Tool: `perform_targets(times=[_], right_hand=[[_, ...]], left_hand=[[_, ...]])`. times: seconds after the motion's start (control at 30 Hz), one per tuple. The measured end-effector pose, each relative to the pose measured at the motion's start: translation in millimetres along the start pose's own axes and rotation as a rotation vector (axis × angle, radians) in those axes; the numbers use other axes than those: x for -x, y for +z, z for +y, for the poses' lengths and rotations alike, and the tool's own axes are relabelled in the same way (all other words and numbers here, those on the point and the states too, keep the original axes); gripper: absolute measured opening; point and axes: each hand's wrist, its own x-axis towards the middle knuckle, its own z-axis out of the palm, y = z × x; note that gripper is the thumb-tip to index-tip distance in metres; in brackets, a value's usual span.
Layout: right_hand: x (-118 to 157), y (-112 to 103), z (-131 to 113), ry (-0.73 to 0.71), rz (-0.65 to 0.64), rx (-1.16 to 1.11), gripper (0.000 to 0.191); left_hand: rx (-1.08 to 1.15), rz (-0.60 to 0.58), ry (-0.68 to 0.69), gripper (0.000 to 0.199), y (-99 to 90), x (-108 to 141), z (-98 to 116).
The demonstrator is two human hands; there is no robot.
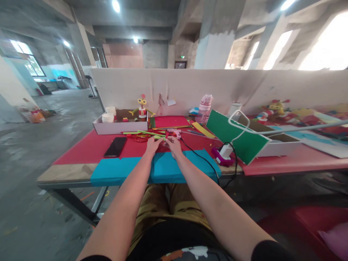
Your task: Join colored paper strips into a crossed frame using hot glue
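My left hand [153, 145] and my right hand [174, 146] meet over the near middle of the table, fingers pinched close together. Between their fingertips is a short bright green strip [160, 137], with something red beside it. The fingers hide part of it. Just behind the hands lie long thin green and yellow strips [144, 132] and red-handled scissors [141, 139]. A pink glue gun [175, 132] lies beyond my right hand, its black cord running toward the front edge. Both wrists are above a blue sheet [174, 168] at the table's edge.
A black phone [115, 147] lies left on the red table cover [81, 146]. A shallow box [119, 127] holds paper cups and a yellow-eyed figure [141, 108]. On the right are a purple power strip [223, 157], a leaning green board [236, 139] and a white curved stand [244, 127].
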Motion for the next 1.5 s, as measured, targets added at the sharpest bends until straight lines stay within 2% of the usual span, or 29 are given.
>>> perform_targets(times=[0.1,0.33,0.6,0.87,1.13,1.3,1.5], right_hand=[[0.5,-0.1,-1.8,0.006,0.012,-0.044,0.030],[3.1,2.1,-4.1,0.035,-0.074,-0.071,0.036],[3.8,1.6,-3.6,0.044,-0.064,-0.092,0.035],[4.9,3.8,-5.3,0.051,-0.054,-0.050,0.039],[2.7,3.2,-6.2,0.089,-0.044,-0.026,0.030],[5.1,3.2,-7.4,0.065,-0.063,-0.029,0.035],[7.4,3.8,-10.8,0.065,-0.074,-0.026,0.038]], left_hand=[[-0.010,-0.023,-0.020,0.028,0.2,1.3,1.8],[-0.017,-0.050,-0.055,0.029,-1.0,2.7,3.6],[-0.012,-0.104,0.010,0.026,-1.5,3.4,5.4],[-0.059,-0.079,0.032,0.027,-2.4,2.0,2.7],[-0.002,-0.091,-0.012,0.029,-1.7,4.2,6.6],[0.047,-0.103,-0.019,0.027,-1.1,2.3,0.4],[-0.007,-0.082,-0.003,0.022,-1.1,-0.8,-3.9]])
